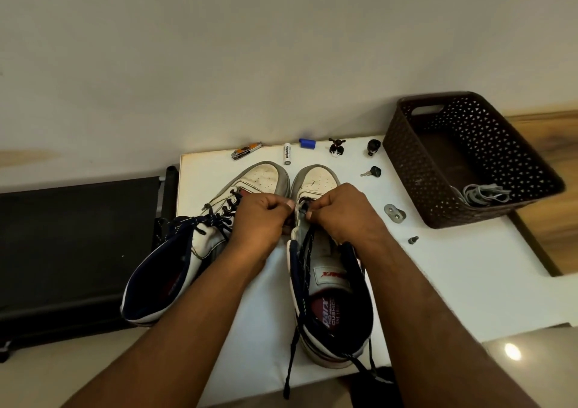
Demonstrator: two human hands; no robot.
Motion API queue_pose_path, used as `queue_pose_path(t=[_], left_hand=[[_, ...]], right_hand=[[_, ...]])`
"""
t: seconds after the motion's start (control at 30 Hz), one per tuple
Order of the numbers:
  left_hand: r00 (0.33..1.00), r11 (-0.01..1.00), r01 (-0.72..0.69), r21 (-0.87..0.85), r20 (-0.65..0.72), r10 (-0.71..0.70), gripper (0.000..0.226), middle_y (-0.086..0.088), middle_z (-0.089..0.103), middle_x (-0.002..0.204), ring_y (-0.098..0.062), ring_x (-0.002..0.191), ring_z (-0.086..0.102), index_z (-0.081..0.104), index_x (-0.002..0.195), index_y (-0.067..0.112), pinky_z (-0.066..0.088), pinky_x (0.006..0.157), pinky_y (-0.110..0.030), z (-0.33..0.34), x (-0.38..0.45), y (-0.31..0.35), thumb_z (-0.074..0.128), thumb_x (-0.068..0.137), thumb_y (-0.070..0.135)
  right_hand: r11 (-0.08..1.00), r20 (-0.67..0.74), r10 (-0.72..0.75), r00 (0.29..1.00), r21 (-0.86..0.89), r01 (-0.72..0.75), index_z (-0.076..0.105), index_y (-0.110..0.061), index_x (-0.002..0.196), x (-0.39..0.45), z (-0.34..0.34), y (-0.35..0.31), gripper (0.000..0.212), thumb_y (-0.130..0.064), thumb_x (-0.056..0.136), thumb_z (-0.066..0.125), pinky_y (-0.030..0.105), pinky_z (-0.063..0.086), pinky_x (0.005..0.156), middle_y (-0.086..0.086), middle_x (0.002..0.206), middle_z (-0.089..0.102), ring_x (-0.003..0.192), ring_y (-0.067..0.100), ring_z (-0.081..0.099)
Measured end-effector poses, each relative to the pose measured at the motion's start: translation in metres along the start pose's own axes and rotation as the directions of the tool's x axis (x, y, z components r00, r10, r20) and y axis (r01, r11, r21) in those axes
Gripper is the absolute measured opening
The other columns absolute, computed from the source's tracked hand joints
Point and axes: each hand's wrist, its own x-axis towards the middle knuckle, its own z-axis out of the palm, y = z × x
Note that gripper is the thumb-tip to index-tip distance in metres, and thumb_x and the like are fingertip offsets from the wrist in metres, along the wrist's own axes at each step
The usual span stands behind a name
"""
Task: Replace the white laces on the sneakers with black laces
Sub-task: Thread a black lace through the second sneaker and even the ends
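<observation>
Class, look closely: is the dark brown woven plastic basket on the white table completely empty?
No: a bundle of pale laces lies in the near corner of the dark brown woven plastic basket.

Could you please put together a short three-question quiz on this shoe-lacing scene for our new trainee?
1. True or false: the left white sneaker already carries a black lace.
2. Multiple choice: the removed pale laces lie (a) in the dark brown perforated plastic basket, (b) beside the small key, (c) inside the left sneaker.
3. Fill in: both the left hand and the right hand work at the lower eyelets of the ____ white sneaker.

Key:
1. True; black lace crosses its eyelets.
2. (a), in the basket's near corner.
3. Right; its loose black lace trails over the white table edge.
</observation>
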Motion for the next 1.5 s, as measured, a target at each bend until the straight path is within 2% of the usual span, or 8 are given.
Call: queue_pose_path(t=[0.53, 0.63, 0.77, 0.9, 1.0, 1.2, 1.37, 1.5], left_hand=[[0.979, 0.946, -0.128, 0.299, -0.112, 0.168, 0.022, -0.004, 0.062, 0.082, -0.023, 0.077, 0.061, 0.053, 0.078, 0.018, 0.048, 0.066, -0.031, 0.016, 0.003, -0.003, 0.049, 0.096, 0.005], [0.979, 0.969, -0.041, -0.245, -0.205, -0.01, 0.028, -0.009, 0.061, 0.077, -0.023, 0.067, 0.06, 0.044, 0.08, 0.018, 0.051, 0.06, -0.03, 0.003, 0.009, 0.027, 0.031, 0.098, 0.001], [0.977, 0.452, -0.158, -0.878, -0.206, -0.058, 0.031, 0.002, 0.045, 0.052, -0.015, 0.047, 0.049, 0.042, 0.073, 0.018, 0.049, 0.048, -0.024, -0.054, 0.015, 0.073, 0.028, 0.098, 0.006], [0.892, 0.943, -0.33, -0.046, -0.342, 0.296, 0.024, 0.007, 0.049, 0.062, -0.003, 0.045, 0.041, 0.053, 0.08, 0.022, 0.03, 0.044, -0.02, -0.058, 0.005, 0.068, 0.042, 0.094, 0.006], [0.93, 0.63, -0.329, 0.704, 0.127, 0.344, 0.011, 0.006, 0.066, 0.096, -0.003, 0.08, 0.062, 0.066, 0.098, 0.027, 0.049, 0.07, -0.023, -0.038, -0.003, 0.051, 0.056, 0.094, 0.025], [0.962, 0.285, -0.265, 0.921, 0.236, 0.135, 0.025, -0.005, 0.067, 0.105, -0.025, 0.099, 0.06, 0.069, 0.107, 0.023, 0.042, 0.074, -0.028, -0.019, -0.006, 0.044, 0.059, 0.092, 0.04], [0.987, 0.97, -0.15, 0.19, 0.087, 0.135, 0.023, -0.003, 0.056, 0.073, -0.012, 0.056, 0.044, 0.064, 0.082, 0.013, 0.031, 0.052, -0.023, -0.024, -0.003, 0.053, 0.051, 0.098, 0.022], [0.991, 0.699, -0.085, -0.71, 0.012, 0.132, 0.03, -0.004, 0.059, 0.069, -0.024, 0.073, 0.057, 0.048, 0.078, 0.017, 0.043, 0.065, -0.03, -0.02, -0.003, 0.067, 0.034, 0.103, 0.024]], right_hand=[[0.994, 0.031, -0.108, 0.994, 0.035, 0.107, 0.077, -0.016, 0.093, -0.001, -0.006, 0.004, 0.012, -0.021, 0.084, 0.071, 0.021, 0.045, 0.064, 0.003, 0.089, 0.072, 0.078, 0.014, 0.062], [0.997, 0.102, -0.077, 0.992, 0.033, 0.074, 0.076, -0.017, 0.099, 0.0, -0.015, 0.007, 0.016, -0.017, 0.083, 0.072, 0.016, 0.042, 0.059, 0.0, 0.091, 0.069, 0.077, 0.009, 0.058], [0.995, 0.145, -0.039, 0.989, 0.102, 0.024, 0.075, -0.015, 0.097, -0.001, -0.022, 0.009, 0.016, -0.01, 0.082, 0.073, 0.017, 0.043, 0.053, 0.0, 0.085, 0.068, 0.066, 0.007, 0.056], [0.965, 0.213, 0.039, 0.976, 0.247, -0.093, 0.072, -0.01, 0.094, -0.008, -0.039, 0.003, 0.014, -0.002, 0.084, 0.068, 0.022, 0.047, 0.047, 0.01, 0.08, 0.069, 0.051, 0.01, 0.053], [0.887, 0.214, -0.003, 0.977, 0.452, -0.097, 0.065, -0.008, 0.1, -0.024, -0.064, -0.009, 0.015, -0.001, 0.087, 0.064, 0.025, 0.05, 0.046, 0.018, 0.084, 0.072, 0.046, 0.01, 0.054], [0.791, 0.282, -0.211, 0.936, 0.611, -0.006, 0.063, -0.006, 0.103, -0.044, -0.07, -0.028, 0.015, -0.003, 0.097, 0.049, 0.033, 0.058, 0.058, 0.017, 0.077, 0.07, 0.06, 0.023, 0.066], [0.963, 0.101, -0.091, 0.991, 0.263, 0.061, 0.064, -0.011, 0.098, -0.019, -0.053, -0.011, 0.015, 0.0, 0.089, 0.059, 0.038, 0.059, 0.065, 0.012, 0.082, 0.069, 0.063, 0.021, 0.065], [0.987, 0.132, -0.135, 0.982, -0.073, 0.145, 0.063, -0.021, 0.123, -0.007, -0.039, 0.0, 0.044, 0.0, 0.085, 0.064, 0.025, 0.049, 0.076, 0.006, 0.124, 0.062, 0.093, 0.015, 0.06]])
